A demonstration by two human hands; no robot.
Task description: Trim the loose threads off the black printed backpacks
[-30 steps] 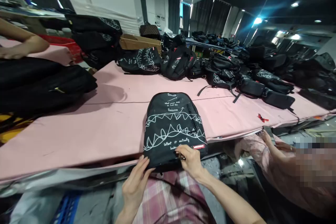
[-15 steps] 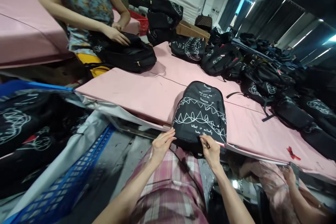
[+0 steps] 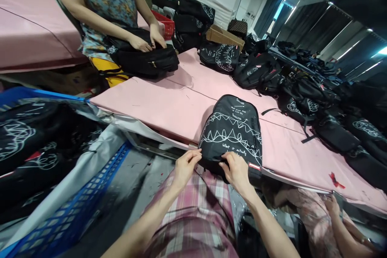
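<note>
A black backpack with white scribbled lines and lettering lies front side up at the near edge of the pink-covered table, its bottom end towards me. My left hand pinches the backpack at its lower left corner, thumb and fingers closed together. Over the lower front panel is my right hand, with thumb and forefinger drawn close at the bottom edge. Whatever sits between those fingertips is too small and dark to name. A red and white tag shows on the bag just right of that hand.
Across the pink table a co-worker's hands work on another black backpack. More black backpacks line the far right side. Red scraps lie at right. A blue-rimmed bin holds bags at left. Another person sits at lower right.
My right hand has moved left along the backpack's lower front, uncovering the red and white tag. My left hand stays at the corner. The co-worker's two hands have come together on their bag.
</note>
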